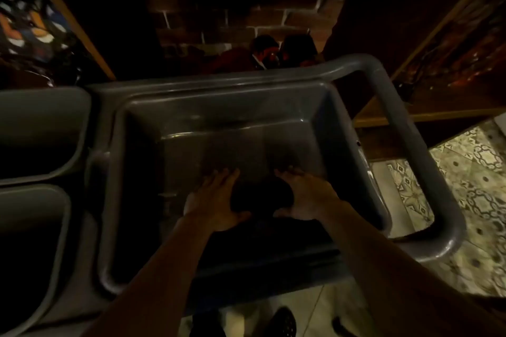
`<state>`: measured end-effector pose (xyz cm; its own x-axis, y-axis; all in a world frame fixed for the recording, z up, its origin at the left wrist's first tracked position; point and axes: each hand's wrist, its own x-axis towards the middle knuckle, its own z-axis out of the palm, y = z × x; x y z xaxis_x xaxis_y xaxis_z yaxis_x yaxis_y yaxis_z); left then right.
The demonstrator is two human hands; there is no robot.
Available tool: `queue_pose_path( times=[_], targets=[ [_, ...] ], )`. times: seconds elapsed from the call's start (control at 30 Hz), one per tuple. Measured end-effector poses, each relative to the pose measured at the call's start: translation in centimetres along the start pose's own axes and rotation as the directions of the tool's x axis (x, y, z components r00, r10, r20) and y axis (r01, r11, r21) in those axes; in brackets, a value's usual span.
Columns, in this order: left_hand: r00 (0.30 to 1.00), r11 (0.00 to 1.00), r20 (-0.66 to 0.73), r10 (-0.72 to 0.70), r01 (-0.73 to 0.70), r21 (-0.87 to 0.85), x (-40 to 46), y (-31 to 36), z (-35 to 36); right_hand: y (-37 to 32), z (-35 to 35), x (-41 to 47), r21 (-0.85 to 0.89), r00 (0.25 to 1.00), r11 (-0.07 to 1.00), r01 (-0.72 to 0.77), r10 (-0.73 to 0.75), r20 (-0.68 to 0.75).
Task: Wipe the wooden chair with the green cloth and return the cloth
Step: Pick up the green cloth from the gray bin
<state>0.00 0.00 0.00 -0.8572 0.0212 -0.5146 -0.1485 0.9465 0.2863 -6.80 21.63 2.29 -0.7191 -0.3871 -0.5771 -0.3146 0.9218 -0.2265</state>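
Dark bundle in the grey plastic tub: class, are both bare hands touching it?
Touching. The head view shows the left hand and right hand pressed against either side of the dark bundle, no gap.

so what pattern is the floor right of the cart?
Pale floor tiles with dark ornate scrollwork, seen in the head view.

arms: both bare, no sleeves showing
left hand (212, 201): no glove, no rings I can spot
right hand (306, 197): same
shoes: dark, patterned toe (283, 321)
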Motion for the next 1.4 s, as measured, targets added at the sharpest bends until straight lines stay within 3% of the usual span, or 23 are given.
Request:
queue_pose_path(
  times=[0.23,0.43,0.9,1.1,1.4],
  targets=[
    [0.989,0.994,0.108,0.099,-0.104,0.037,1.6,2.3,3.6,1.7,3.6,1.1,0.016,1.000,1.000,0.000,0.000,0.022],
    [0.994,0.983,0.007,0.111,-0.111,0.146,2.2,3.8,3.3,1.2,4.0,1.3,-0.041,0.994,0.999,0.011,-0.015,-0.111],
    [0.966,0.986,-0.219,0.135,-0.108,0.129,-0.3,3.6,-4.5,-1.8,-2.7,-1.6,0.047,0.954,0.998,0.031,-0.016,-0.300],
    [0.908,0.971,-0.383,0.168,-0.084,0.225,-2.9,3.9,-11.6,-5.2,-10.0,-4.2,-0.001,0.912,0.998,0.058,-0.053,-0.407],
    [0.745,0.950,-0.607,0.277,-0.116,0.291,-8.8,5.4,-23.6,-10.1,-20.8,-10.2,-0.101,0.805,0.991,0.083,-0.126,-0.580]
  ],
)
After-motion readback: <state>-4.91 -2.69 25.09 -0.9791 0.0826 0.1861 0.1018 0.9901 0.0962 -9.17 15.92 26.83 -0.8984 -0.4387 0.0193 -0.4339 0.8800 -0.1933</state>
